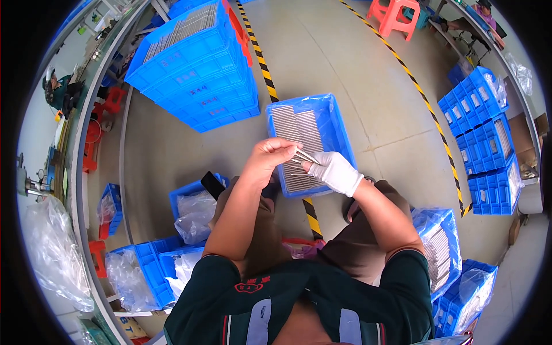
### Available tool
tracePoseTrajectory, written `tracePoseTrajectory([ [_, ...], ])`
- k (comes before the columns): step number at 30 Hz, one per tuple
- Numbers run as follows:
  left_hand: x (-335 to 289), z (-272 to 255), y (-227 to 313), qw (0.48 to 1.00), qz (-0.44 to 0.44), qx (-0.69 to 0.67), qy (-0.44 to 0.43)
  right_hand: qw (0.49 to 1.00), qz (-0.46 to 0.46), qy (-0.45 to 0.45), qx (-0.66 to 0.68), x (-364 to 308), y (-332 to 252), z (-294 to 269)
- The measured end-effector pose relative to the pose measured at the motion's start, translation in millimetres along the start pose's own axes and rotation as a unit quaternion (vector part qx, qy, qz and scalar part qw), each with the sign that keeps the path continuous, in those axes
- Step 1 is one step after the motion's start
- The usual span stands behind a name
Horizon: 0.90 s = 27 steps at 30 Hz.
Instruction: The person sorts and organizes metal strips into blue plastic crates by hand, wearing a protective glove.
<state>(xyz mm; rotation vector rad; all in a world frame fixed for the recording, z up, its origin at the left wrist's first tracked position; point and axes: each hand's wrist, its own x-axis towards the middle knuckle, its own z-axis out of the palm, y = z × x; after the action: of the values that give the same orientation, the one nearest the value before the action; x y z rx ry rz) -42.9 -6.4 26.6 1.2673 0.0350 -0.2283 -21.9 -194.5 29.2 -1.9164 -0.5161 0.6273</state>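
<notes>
While around metal rods [305,156], left hand [269,155] and right hand [338,173] above blue crate [340,126], grey floor [374,98].

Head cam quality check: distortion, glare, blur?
Head view: fisheye bowing on the left bench rail and the right-side striped floor tape, corners black; bright glare on the clear plastic bags at left; white-gloved right hand bright, little fabric texture; thin metal rods distinguishable there, no obvious motion blur.
</notes>
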Motion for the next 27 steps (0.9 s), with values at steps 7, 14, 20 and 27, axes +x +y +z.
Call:
tracePoseTrajectory([
  [7,6.9,-1.0,-9.7,0.983,0.107,-0.058,0.137,0.995,0.052,-0.027,0.084,4.0,7.5,-3.0],
  [14,11.6,17.6,-24.3,0.955,-0.012,-0.293,-0.035,0.966,0.096,-0.152,0.186,8.8,13.5,8.0],
  [20,15.5,21.5,-18.4,1.0,0.026,-0.011,0.004,0.985,0.031,-0.135,-0.099,25.2,15.1,-16.9],
  [27,4.4,1.7,-0.2,0.989,0.039,-0.082,0.116,0.933,0.18,-0.044,-0.31,84.1,106.5,-48.6],
])
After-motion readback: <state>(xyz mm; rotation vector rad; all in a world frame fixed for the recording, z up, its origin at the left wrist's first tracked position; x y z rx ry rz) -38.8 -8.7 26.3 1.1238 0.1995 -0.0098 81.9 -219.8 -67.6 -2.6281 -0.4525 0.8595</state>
